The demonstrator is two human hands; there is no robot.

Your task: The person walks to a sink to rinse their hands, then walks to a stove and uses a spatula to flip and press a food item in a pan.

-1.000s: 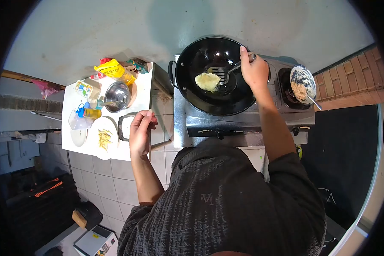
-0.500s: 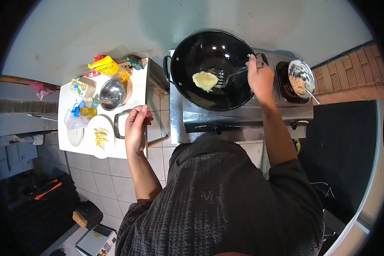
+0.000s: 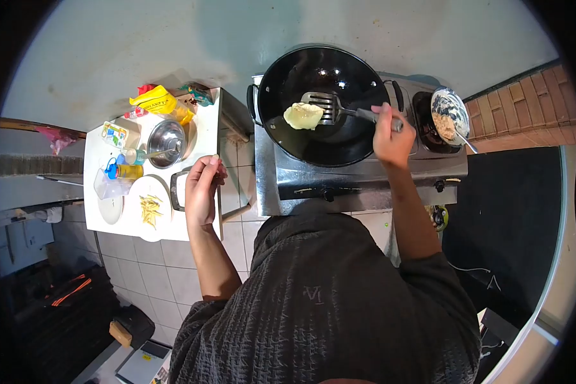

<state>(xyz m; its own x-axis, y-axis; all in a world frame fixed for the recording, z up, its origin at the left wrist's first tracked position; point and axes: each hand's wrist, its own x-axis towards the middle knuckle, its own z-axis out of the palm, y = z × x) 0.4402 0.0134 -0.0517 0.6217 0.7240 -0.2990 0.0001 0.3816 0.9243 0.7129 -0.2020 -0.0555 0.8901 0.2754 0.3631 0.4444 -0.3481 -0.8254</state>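
My right hand (image 3: 393,134) is wrapped round the grey handle of a slotted spatula (image 3: 326,107) over the black wok (image 3: 349,144). The spatula's slotted head meets the right edge of a pale yellow, flat piece of food (image 3: 303,116); whether it is underneath cannot be made out. Dark, shiny metal shows around the food. My left hand (image 3: 201,192) hovers by the right edge of the white table (image 3: 125,227), its fingers curled in and nothing visible in them. Close beside it are a dark-rimmed tray (image 3: 179,192) and a white plate (image 3: 148,233) with thin yellow strips.
The wok stands on a steel gas stove (image 3: 365,185). Right of it, a bowl (image 3: 451,102) with a tan mixture and a spoon rests over the other burner. The table also bears a metal bowl (image 3: 166,144), a blue-capped bottle (image 3: 128,171) and a yellow packet (image 3: 155,100).
The spatula has shifted up and is turned so its slotted head shows plainly. The pale yellow piece has moved slightly left and up. My left hand has hardly moved.
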